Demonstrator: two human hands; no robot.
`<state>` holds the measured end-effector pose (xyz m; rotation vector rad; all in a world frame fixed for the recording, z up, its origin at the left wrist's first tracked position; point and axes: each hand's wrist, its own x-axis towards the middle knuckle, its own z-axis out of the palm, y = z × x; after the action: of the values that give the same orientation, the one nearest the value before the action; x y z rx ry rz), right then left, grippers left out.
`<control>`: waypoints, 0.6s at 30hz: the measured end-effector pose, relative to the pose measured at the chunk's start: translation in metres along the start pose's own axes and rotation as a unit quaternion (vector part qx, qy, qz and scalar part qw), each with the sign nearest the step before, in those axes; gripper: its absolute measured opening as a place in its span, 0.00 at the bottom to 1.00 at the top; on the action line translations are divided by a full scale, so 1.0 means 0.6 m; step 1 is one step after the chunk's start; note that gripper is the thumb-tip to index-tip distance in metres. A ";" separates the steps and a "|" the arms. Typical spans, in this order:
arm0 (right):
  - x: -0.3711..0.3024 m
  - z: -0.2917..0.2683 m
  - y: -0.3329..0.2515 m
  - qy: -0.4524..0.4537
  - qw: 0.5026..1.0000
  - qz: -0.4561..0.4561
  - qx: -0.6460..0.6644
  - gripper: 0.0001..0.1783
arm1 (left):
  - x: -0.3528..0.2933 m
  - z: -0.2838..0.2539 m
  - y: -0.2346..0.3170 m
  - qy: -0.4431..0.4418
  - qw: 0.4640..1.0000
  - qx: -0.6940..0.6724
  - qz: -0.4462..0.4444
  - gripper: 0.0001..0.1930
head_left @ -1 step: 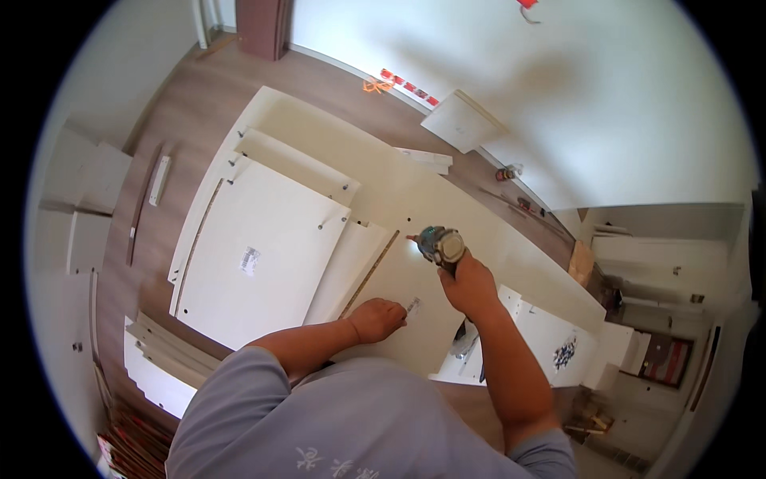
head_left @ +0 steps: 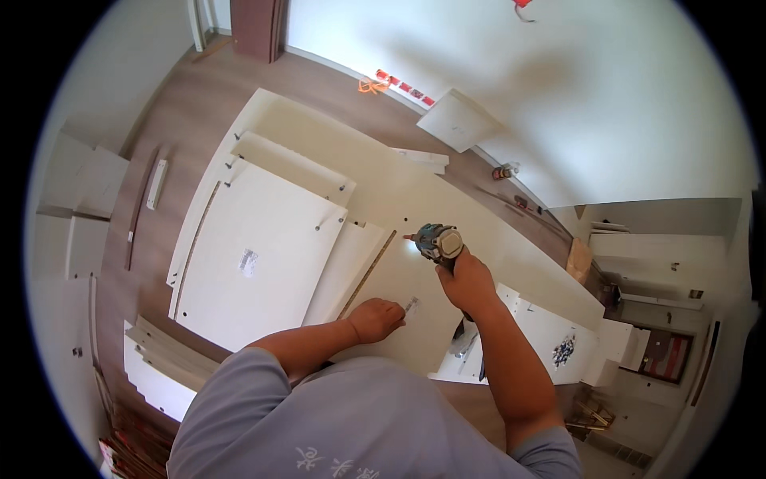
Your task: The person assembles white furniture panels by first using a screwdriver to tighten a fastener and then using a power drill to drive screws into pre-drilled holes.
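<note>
My right hand [head_left: 465, 281] is wrapped round the handle of a teal and black cordless drill [head_left: 439, 243]. The drill's tip points left, and its lamp throws a bright spot on the large white panel [head_left: 447, 203] below. My left hand [head_left: 378, 320] is closed just above the same panel, to the left of and nearer than the drill. Anything in its fingers is too small or hidden to name. Beside those fingertips lies a small printed label [head_left: 412, 304]. A white board [head_left: 263, 239] with metal pins along its edges rests to the left, on other boards.
At the right, a heap of small fittings [head_left: 563, 351] sits on a white board [head_left: 538, 323]. More panels [head_left: 163, 371] are stacked at the lower left. A white box-like piece [head_left: 459, 120] leans by the far wall, with orange cord [head_left: 373, 85] on the floor nearby.
Only the view has shifted slightly. Both hands and the drill hold the same places over the panel.
</note>
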<state>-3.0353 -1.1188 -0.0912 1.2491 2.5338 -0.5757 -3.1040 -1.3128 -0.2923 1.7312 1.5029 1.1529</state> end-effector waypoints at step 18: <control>0.020 0.004 -0.015 -0.051 0.998 0.013 -0.017 0.29 | -0.023 0.023 0.016 -0.088 0.987 0.118 0.057 0.10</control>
<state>-3.0493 -1.1164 -0.0960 1.2081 2.4304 -0.5717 -3.0873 -1.3266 -0.2935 2.0439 1.4952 0.8763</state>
